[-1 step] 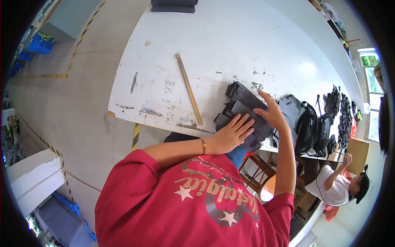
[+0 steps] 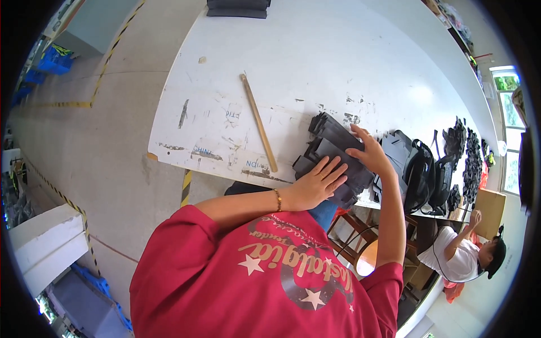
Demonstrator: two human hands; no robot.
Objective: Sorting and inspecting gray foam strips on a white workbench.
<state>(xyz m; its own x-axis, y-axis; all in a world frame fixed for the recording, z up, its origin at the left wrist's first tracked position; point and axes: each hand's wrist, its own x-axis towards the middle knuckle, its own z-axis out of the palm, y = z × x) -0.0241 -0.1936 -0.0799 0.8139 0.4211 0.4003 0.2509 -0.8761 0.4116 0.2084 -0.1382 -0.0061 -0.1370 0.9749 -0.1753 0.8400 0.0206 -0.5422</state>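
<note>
A bundle of black, layered, flat pieces lies slantwise at the near edge of the white table; I cannot make out what kind of item it makes up. My left hand, with a beaded bracelet at the wrist, rests flat on its near left part, fingers spread. At its right side is my right hand, the thumb over the top and the fingers bent apart along the far right edge. A thin wooden stick lies on the table to the left of the bundle.
The white table is scuffed. Grey-black panels and black straps or bags line its right side, with more black items beyond. Another dark piece lies at the far edge. A person in white sits at right.
The fingers of my right hand have shifted slightly to the left at the bundle's edge. My left hand and the bundle stay nearly where they were.
</note>
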